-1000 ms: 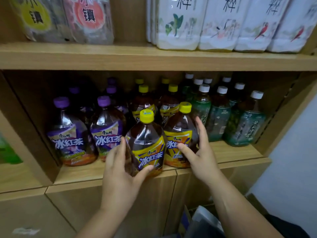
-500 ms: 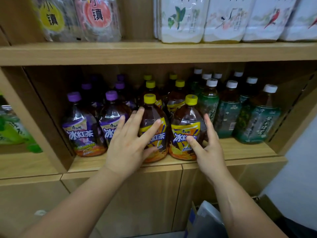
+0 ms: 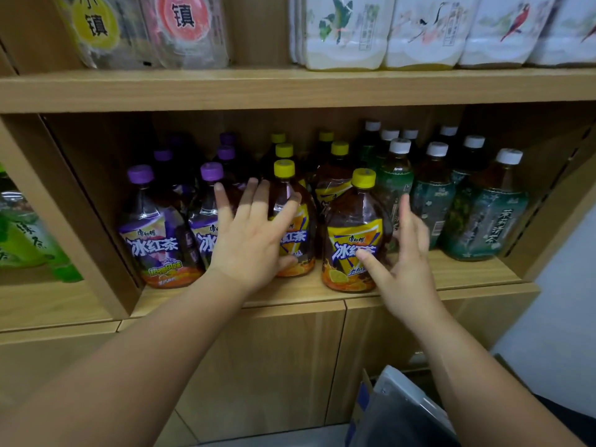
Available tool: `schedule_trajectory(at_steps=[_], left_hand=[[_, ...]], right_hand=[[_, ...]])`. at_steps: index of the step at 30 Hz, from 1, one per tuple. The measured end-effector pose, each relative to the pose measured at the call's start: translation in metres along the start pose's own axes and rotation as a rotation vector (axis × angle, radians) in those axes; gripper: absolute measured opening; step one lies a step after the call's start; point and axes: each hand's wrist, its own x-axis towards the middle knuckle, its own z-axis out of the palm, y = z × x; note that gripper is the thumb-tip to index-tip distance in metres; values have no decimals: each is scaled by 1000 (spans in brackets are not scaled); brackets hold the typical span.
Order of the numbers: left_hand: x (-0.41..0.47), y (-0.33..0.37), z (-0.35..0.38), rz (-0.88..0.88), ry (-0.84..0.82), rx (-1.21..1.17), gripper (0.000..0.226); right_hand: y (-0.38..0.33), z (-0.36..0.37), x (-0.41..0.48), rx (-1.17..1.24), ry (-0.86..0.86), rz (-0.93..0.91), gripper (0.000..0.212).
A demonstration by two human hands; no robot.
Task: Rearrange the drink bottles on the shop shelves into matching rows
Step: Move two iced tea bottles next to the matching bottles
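On the lower shelf (image 3: 467, 279) stand rows of tea bottles: purple-capped ones (image 3: 151, 233) on the left, yellow-capped ones in the middle, white-capped green-label ones (image 3: 487, 221) on the right. My left hand (image 3: 254, 240) lies flat with spread fingers against the front of a yellow-capped bottle (image 3: 290, 201), partly covering a purple-capped bottle beside it. My right hand (image 3: 403, 253) is spread at the right side of the other front yellow-capped bottle (image 3: 354, 240), its thumb touching the label. That bottle stands nearer the shelf edge than the one under my left hand.
The upper shelf (image 3: 290, 88) carries white bird-print packs (image 3: 342, 30) on the right and clear packs (image 3: 145, 30) on the left. Green bottles (image 3: 25, 243) fill the compartment to the left. Cabinet doors (image 3: 264, 366) sit below; a box with papers (image 3: 396, 411) lies at bottom right.
My left hand let go of the left yellow-capped bottle, flattened against its front and pushed it back into the shelf. My right hand stays beside the right yellow-capped bottle.
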Motion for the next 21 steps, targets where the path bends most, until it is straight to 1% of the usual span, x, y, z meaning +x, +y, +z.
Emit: schedule_trajectory(at_steps=[2,5,7,8,12,17,21], left_hand=[[2,-4,1,-4,-6,7,114],[-1,-9,3,14,2,3,114],[-2,-9,5,19,8,-10,114],[-3,-9,6,21,13,-13,115],[-6,-10,9,34,31,-39,112],[-6,-7,12,22,49,-70,111],[-6,-7,12,18,39,-82,113]], right_hand=[[0,-5,0,-142,-22,-105,116],[-3,-7,-4,-438,-83,-225,132],[-1,-3,-6,-568,-101,-280,134],[1,0,-6,-597,-107,-289,132],[8,5,4,-566,-112,-270,126],[4,14,20,-542,-171,-235,121],[-1,22,31,-577,-193,-162,115]])
